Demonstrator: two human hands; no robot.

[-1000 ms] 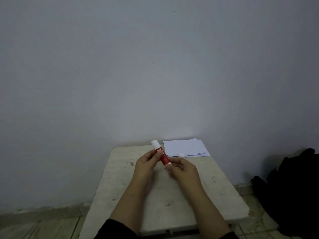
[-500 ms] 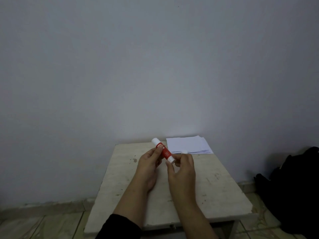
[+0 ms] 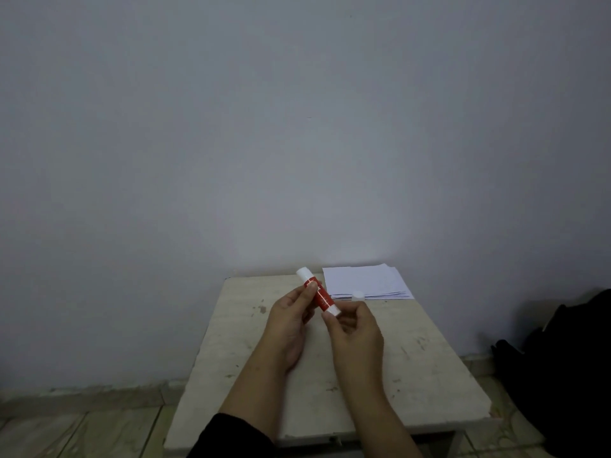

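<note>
Glue stick (image 3: 322, 298) — label partly hidden under left hand (image 3: 288, 325).

My view dim, bluish cast. Soft bright patch low on wall (image 3: 317, 239), above table (image 3: 429, 358). Corners darker. Fine detail soft.

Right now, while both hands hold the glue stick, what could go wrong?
1. The left hand and right hand pinch the glue stick only with fingertips above the table; it may slip and fall.
2. A small white piece, perhaps a cap, lies by the paper, just beyond the right hand; a careless move could knock it away.
</note>
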